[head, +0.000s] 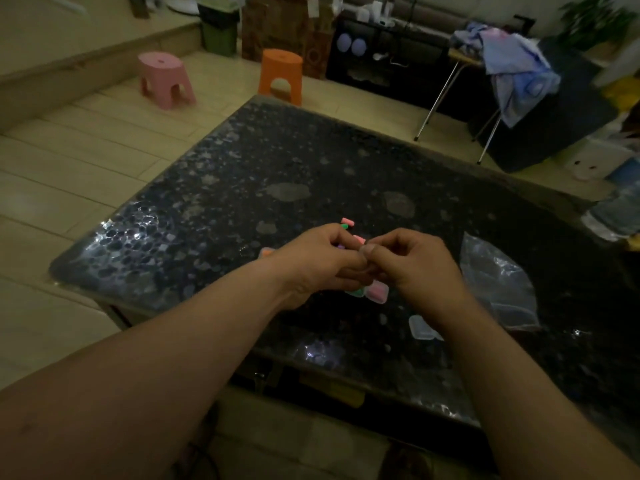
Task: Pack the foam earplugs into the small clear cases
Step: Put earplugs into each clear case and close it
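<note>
My left hand and my right hand meet with curled fingers over the middle of the dark speckled table. What they pinch between them is hidden by the fingers. Loose foam earplugs lie just beyond them: a pink one, a green one beside it and a purple one under my left fingers. Below the hands sit clear cases holding pink and green earplugs. Another small clear case lies nearer to me, beside my right forearm.
A crumpled clear plastic bag lies on the table to the right. Beyond the table stand a pink stool and an orange stool on the tiled floor. A folding rack with clothes stands at the back right.
</note>
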A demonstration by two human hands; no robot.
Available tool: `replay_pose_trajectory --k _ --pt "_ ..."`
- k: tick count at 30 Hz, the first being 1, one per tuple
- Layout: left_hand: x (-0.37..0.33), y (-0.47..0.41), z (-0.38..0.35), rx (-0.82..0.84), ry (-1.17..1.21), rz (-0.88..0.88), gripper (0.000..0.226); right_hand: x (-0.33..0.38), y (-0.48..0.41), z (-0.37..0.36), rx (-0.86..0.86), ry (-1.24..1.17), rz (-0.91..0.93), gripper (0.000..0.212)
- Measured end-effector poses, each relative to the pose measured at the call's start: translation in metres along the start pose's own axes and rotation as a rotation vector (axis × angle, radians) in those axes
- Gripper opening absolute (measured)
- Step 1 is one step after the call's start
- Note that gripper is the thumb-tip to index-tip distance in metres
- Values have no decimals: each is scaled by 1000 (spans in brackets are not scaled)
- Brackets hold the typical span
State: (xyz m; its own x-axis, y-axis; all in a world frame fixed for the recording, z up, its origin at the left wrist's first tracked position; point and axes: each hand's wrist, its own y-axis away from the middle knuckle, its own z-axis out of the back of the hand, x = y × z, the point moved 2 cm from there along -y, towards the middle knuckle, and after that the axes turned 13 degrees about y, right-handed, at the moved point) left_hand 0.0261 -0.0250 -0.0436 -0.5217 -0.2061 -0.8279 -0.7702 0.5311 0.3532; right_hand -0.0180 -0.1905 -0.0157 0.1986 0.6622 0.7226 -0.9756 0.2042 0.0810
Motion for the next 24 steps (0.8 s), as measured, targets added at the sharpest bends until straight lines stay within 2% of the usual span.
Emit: replay_pose_trajectory --k 6,11,14,16,19,20,24 --pt "-4 2 -3 -19 144 15 16 -1 0 8 -8 -112 -61 13" --pt "-5 11 -9 68 152 135 39 1 -3 14 -81 3 -16 25" --pt "-2 16 -9 167 79 179 43 6 -5 14 -40 0 34 19" --pt "1 17 -6 171 39 188 42 12 -4 11 21 3 74 18" --pt "2 21 1 114 55 207 25 18 -5 3 104 -23 112 18" --pt "1 22 4 70 57 200 28 20 -6 0 110 -38 116 18" --pt "-8 18 12 -190 183 70 38 18 -19 4 -57 -60 29 18"
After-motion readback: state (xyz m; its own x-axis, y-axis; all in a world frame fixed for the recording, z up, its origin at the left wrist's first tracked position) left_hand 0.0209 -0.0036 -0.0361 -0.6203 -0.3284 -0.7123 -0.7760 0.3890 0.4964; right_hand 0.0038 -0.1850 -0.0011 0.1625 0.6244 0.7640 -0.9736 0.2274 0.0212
